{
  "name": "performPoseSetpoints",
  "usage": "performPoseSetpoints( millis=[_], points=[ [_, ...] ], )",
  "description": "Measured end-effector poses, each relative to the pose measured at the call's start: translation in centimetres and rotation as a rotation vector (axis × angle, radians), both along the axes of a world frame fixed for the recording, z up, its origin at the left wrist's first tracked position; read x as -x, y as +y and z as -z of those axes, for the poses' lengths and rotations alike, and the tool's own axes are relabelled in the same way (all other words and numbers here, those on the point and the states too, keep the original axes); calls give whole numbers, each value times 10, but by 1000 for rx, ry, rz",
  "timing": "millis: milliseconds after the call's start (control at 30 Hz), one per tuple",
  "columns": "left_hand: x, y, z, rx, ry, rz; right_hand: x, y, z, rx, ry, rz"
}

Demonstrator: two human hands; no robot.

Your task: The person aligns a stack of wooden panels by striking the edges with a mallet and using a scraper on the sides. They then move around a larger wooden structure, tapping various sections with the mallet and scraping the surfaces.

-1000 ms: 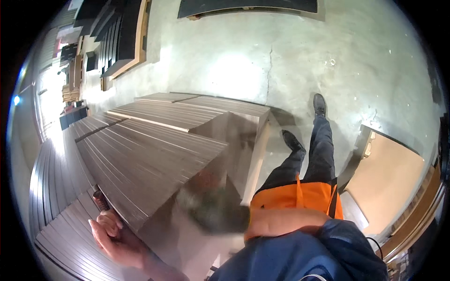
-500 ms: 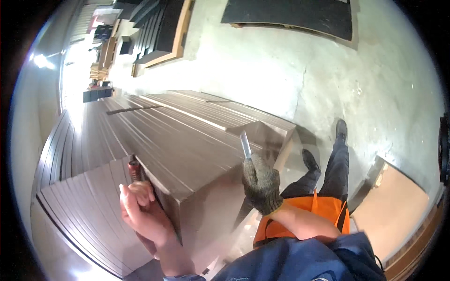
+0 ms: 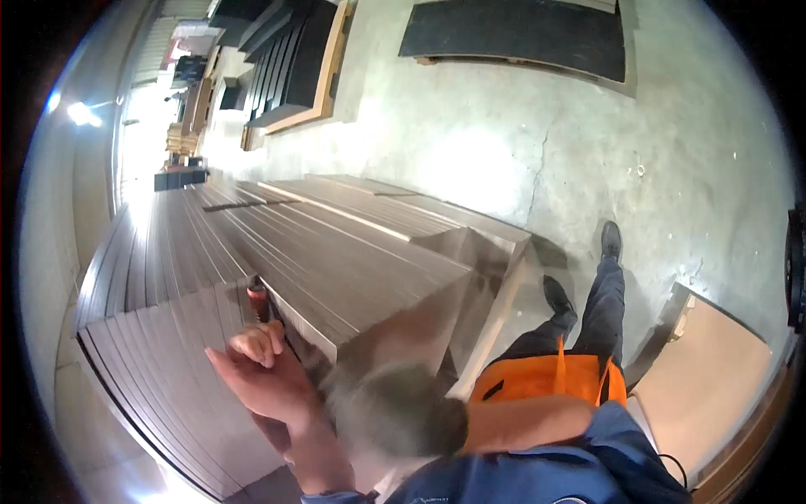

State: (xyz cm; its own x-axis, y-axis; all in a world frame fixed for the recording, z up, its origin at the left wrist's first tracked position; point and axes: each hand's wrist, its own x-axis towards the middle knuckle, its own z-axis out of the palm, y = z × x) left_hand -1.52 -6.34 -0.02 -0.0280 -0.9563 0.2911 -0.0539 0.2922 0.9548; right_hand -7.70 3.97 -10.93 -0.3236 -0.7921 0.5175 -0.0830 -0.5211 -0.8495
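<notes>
While the left hand (image 3: 270, 371) stays curled around a red handle (image 3: 259, 304) at the near end of the stacked boards (image 3: 361, 265), the gloved right hand (image 3: 405, 410) has swept nearer, blurred; seemingly the active one, its grip I can't tell.

Pale cracked floor (image 3: 672, 126), bright light (image 3: 82, 113)

A grey glove (image 3: 417, 413) covers the right hand (image 3: 399, 410), with navy top (image 3: 537, 470), orange garment (image 3: 533, 375), dark trousers (image 3: 598, 309), black shoes (image 3: 611, 242).
</notes>
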Motion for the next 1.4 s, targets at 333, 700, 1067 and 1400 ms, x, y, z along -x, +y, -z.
performPoseSetpoints(
  millis=[333, 700, 1067, 1400],
  points=[
    [-7, 16, 0, 70, -194, 86, 21, -32, -18, 92, -197, -15],
    [16, 16, 9, 37, -50, 21, 45, -30, -20, 294, 15, 277],
    [6, 12, -2, 67, -148, 185, 14, -20, 250, -1058, 467, 41],
    [11, 18, -2, 72, -288, -62, 18, -67, 52, 53, -212, 51]
  ],
)
